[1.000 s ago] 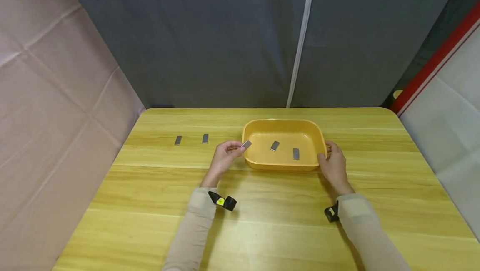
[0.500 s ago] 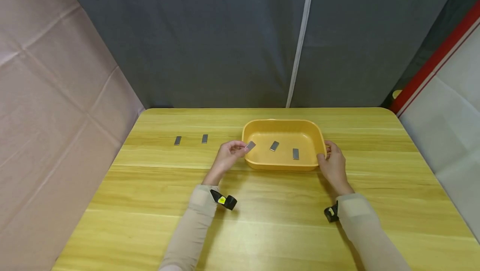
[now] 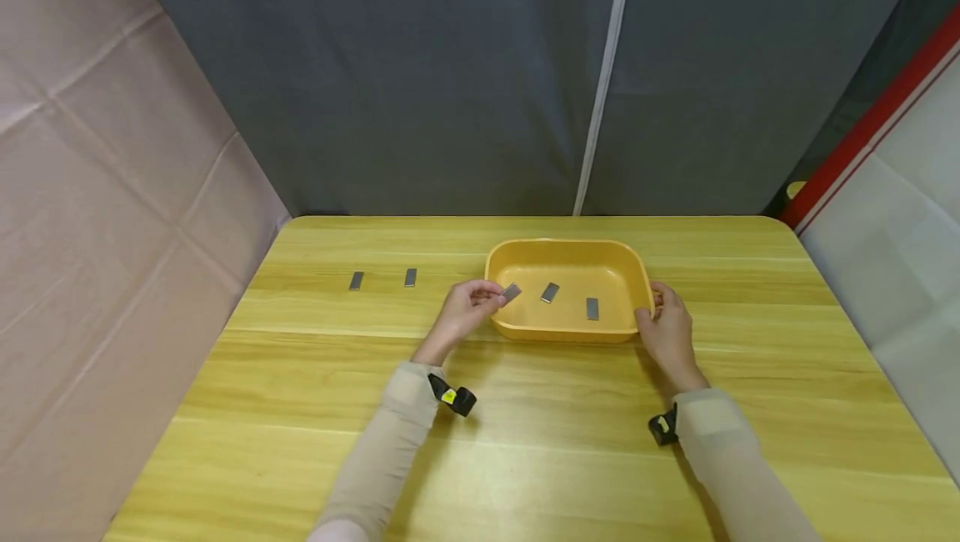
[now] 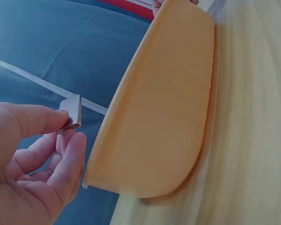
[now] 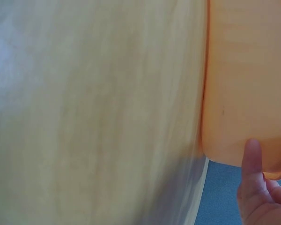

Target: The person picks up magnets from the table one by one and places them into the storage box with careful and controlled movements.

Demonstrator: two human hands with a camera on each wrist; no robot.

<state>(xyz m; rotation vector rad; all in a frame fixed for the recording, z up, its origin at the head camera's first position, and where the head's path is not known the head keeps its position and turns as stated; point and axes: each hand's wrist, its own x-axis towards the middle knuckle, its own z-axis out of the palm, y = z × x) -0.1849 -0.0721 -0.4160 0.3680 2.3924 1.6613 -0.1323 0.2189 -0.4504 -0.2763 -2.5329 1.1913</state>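
Observation:
Thumb and fingers of my left hand pinch a small flat grey metal block over the left side of a yellow plastic tub. In the left wrist view the block is tilted, held near one end, beside the tub's outer wall. My right hand grips the tub's right end; its thumb lies along the outer wall in the right wrist view. Two similar blocks lie apart on the tub floor, one near the middle and one to the right.
Two more grey blocks, a left one and a right one, lie on the wooden table left of the tub. A dark grey curtain hangs behind the table. Pale sheets stand at both sides.
My left hand has moved slightly right, carrying the pinched block from the tub's left rim to over its inside. The right hand and the tub have stayed in place.

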